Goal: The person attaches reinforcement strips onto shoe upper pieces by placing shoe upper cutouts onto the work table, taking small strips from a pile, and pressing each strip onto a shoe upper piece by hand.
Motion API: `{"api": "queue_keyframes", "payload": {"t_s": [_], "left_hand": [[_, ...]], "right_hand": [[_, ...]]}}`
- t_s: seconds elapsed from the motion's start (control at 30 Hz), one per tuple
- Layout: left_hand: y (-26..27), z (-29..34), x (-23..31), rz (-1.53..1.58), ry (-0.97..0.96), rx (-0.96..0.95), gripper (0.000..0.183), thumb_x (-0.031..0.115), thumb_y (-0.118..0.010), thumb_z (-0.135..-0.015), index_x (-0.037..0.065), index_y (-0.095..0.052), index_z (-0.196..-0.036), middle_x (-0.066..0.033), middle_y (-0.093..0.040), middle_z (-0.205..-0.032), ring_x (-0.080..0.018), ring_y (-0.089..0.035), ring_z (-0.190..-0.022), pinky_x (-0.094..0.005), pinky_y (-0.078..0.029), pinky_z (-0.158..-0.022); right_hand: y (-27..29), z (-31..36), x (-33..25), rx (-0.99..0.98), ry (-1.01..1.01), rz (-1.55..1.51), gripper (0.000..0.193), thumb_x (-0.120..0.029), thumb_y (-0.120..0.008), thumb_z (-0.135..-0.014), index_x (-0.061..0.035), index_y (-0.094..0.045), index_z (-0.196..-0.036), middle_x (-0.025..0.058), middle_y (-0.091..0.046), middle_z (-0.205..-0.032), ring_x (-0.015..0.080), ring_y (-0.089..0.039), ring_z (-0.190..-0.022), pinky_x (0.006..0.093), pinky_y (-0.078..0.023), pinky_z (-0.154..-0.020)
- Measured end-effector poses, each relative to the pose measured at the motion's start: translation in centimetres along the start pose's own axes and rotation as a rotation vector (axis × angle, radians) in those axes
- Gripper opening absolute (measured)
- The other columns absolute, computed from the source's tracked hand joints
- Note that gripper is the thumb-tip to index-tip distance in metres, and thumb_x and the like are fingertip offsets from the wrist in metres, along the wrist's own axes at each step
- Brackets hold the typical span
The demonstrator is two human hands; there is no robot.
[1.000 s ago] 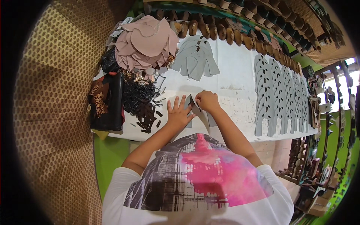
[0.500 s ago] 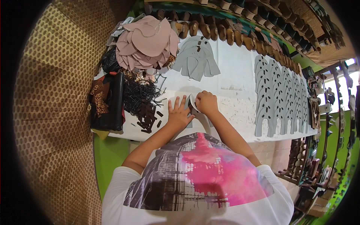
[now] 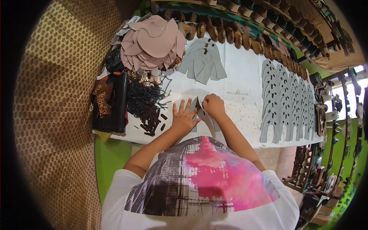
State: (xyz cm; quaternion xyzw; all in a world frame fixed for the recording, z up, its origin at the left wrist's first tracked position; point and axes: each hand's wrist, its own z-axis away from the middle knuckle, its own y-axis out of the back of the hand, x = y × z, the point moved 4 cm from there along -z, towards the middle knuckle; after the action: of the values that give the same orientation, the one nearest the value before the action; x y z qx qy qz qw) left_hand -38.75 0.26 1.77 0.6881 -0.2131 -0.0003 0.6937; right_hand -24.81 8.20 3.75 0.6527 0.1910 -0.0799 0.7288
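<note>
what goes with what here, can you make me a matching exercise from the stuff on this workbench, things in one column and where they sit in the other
Things:
1. pink cut pieces
2. perforated grey pieces
3. dark small strips
4. grey piece

Places:
a. laid in an overlapping row at the bench's right end
b. between the left hand and right hand
c. heaped at the far left corner
d. scattered left of the left hand

Pairs: 1-c, 2-a, 3-d, 4-b

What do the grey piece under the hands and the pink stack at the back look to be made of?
Grey piece: thin, matte sheet, probably leather or a synthetic; one edge lifts under the right hand while the left hand presses it flat. Pink stack: soft, matte, suede-like cut pieces, curling at the edges. Neither can be told for certain.
</note>
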Motion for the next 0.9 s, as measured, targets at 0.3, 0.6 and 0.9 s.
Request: {"api": "queue_keyframes", "payload": {"t_s": [0.3,0.6,0.9], "left_hand": [[0.0,0.0,0.0,0.009,-0.012,0.024,0.056,0.052,-0.045,-0.088,0.029,-0.039,-0.138,-0.0148,-0.023,-0.148,-0.0387,-0.019,-0.135,-0.0620,-0.003,-0.105],[0.0,-0.2,0.2,-0.001,-0.015,-0.001,0.058,0.052,-0.045,-0.088,0.030,-0.035,-0.141,-0.0145,-0.023,-0.149,-0.0379,-0.018,-0.136,-0.0618,-0.003,-0.105],[0.0,-0.1,0.2,-0.020,-0.018,-0.003,0.059,0.053,-0.044,-0.088,0.030,-0.034,-0.141,-0.0149,-0.023,-0.149,-0.0385,-0.018,-0.136,-0.0624,-0.004,-0.105]], "right_hand": [[-0.1,-0.5,0.7,-0.031,-0.002,-0.043,0.020,-0.021,-0.054,-0.078,-0.0080,-0.067,-0.082,0.0127,-0.064,-0.090,0.0318,-0.062,-0.083,0.0441,-0.048,-0.075],[0.5,-1.4,2.1,-0.090,-0.003,-0.216,0.037,-0.040,-0.054,-0.084,-0.0047,-0.065,-0.081,0.0144,-0.064,-0.083,0.0320,-0.061,-0.080,0.0403,-0.047,-0.072],[-0.1,-1.0,2.5,-0.426,-0.124,-0.394,0.062,-0.062,-0.061,-0.072,-0.0021,-0.068,-0.085,0.0167,-0.067,-0.084,0.0292,-0.065,-0.074,0.0378,-0.048,-0.067]]}}
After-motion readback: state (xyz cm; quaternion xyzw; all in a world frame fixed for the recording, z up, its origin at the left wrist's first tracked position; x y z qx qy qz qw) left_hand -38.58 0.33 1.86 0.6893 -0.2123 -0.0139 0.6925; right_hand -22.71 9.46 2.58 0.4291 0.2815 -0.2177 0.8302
